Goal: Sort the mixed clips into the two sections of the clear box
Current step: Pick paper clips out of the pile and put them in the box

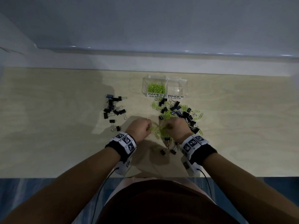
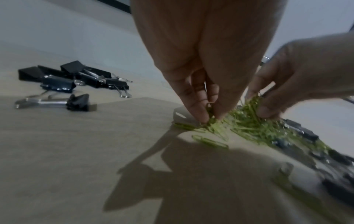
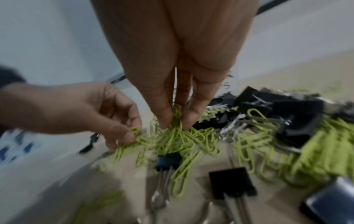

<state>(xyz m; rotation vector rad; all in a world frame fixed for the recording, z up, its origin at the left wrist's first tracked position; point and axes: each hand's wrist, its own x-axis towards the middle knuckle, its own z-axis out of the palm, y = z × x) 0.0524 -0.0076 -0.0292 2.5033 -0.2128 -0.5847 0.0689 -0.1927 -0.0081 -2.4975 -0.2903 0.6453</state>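
Note:
The clear box (image 1: 183,82) stands at the back of the table. Its left section, labelled PAPER CLIPS, holds green paper clips (image 1: 156,88); the right section (image 1: 176,90), labelled BINDER CLIPS, looks bare. In front of it lies a mixed pile (image 1: 179,112) of green paper clips and black binder clips. My left hand (image 1: 144,129) pinches a few green paper clips (image 3: 134,140) at the pile's near left edge. My right hand (image 1: 175,128) pinches a tangled bunch of green paper clips (image 3: 178,131) just above the table, close beside the left hand.
A separate heap of black binder clips (image 1: 114,109) lies on the wooden table to the left. A few loose binder clips (image 1: 168,147) sit near my wrists. A white wall ledge runs behind the box. The table's front edge is under my forearms.

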